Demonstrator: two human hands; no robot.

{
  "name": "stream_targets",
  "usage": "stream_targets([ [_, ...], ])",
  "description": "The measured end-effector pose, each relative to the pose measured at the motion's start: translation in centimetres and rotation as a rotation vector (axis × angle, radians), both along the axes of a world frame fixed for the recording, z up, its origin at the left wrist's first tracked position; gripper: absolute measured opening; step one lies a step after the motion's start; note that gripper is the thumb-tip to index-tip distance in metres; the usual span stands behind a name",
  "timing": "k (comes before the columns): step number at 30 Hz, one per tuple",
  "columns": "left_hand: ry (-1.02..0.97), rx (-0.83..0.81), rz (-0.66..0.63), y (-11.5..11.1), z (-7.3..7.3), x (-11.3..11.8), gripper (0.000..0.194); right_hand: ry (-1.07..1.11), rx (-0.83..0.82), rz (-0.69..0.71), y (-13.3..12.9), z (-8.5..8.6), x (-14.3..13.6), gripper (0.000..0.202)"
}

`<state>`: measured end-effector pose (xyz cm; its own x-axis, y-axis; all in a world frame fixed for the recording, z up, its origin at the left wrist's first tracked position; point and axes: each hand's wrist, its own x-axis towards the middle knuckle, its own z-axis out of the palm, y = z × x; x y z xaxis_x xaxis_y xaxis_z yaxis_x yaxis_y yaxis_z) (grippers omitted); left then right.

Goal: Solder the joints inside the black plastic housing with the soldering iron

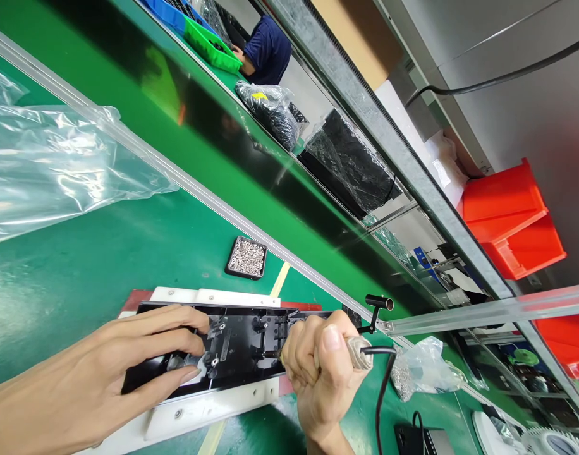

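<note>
A long black plastic housing (237,344) lies in a white fixture (169,420) on the green bench. My left hand (128,360) reaches over its left end, thumb and fingers closed about a small grey part (200,373) sitting in the housing. My right hand (320,366) is wrapped in a fist round a soldering iron (360,354), its handle covered in pale wrapping and its black cord leaving the back end. The iron's thin tip points left, down into the middle of the housing; whether it touches is unclear.
A small black tray (246,258) of tiny metal pieces stands behind the fixture. A black tube holder (379,303) and a plastic bag of metal pieces (420,370) are at right. Clear plastic bags (57,164) lie left. Beyond the green partition, a person (268,50) sits by a green bin (211,47).
</note>
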<state>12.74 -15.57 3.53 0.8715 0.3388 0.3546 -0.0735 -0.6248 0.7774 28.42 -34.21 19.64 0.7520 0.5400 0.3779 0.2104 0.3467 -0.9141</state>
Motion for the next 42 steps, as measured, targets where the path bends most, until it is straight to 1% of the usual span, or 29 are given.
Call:
stream_targets([
  [11, 0.010, -0.006, 0.021, -0.02, -0.55, -0.25, 0.030, 0.021, 0.008, 0.015, 0.07, -0.05, 0.01, 0.066],
  [17, -0.005, -0.010, 0.006, -0.08, -0.22, -0.03, 0.032, 0.023, -0.007, 0.004, 0.05, -0.04, -0.04, 0.067],
  [23, -0.020, -0.008, 0.019, -0.08, -0.31, 0.01, 0.027, 0.025, 0.004, 0.020, 0.07, -0.08, -0.08, 0.066],
  [28, -0.039, 0.008, -0.004, -0.02, -0.21, 0.05, 0.030, 0.008, -0.014, 0.004, -0.02, -0.05, -0.01, 0.066],
  [31, -0.042, -0.006, 0.005, -0.13, -0.26, 0.04, 0.033, 0.023, -0.005, 0.009, 0.02, 0.00, 0.03, 0.066],
  [36, -0.043, -0.019, 0.019, -0.18, -0.58, -0.05, 0.024, 0.024, -0.002, 0.006, -0.01, -0.12, 0.10, 0.065],
  [42, -0.043, -0.007, 0.020, -0.19, -0.74, -0.11, 0.027, 0.040, 0.021, 0.034, -0.20, -0.22, 0.06, 0.066],
])
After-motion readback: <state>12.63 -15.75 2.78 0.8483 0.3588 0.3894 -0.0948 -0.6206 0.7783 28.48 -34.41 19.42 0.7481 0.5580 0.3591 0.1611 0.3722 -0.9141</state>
